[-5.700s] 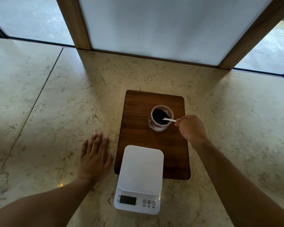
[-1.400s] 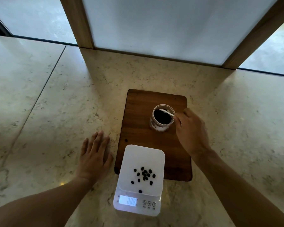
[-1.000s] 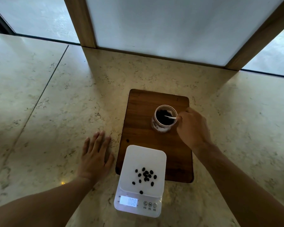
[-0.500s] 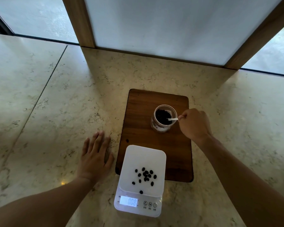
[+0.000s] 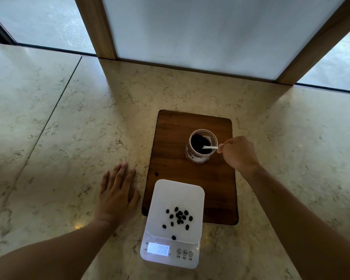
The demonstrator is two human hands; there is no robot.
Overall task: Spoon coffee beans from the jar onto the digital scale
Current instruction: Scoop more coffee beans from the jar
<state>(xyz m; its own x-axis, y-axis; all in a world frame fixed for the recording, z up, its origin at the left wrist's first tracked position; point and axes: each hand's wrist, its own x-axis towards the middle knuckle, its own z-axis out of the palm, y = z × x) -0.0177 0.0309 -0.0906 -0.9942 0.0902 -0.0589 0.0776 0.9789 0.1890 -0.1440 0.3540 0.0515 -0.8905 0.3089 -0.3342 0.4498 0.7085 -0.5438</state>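
Glowing scale (image 5: pixel 175 223) display (image 5: pixel 157 249) (reading 008)

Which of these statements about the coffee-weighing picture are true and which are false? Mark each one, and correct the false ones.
1. The white digital scale has dark coffee beans lying on its platform. True.
2. The left hand holds the clear glass jar. False: it lies flat on the marble counter, apart from the jar.
3. The right hand has its grip on a small white spoon reaching into the jar. True.
4. The jar stands on the scale. False: it stands on the dark wooden board.
5. The scale's display is lit. True.
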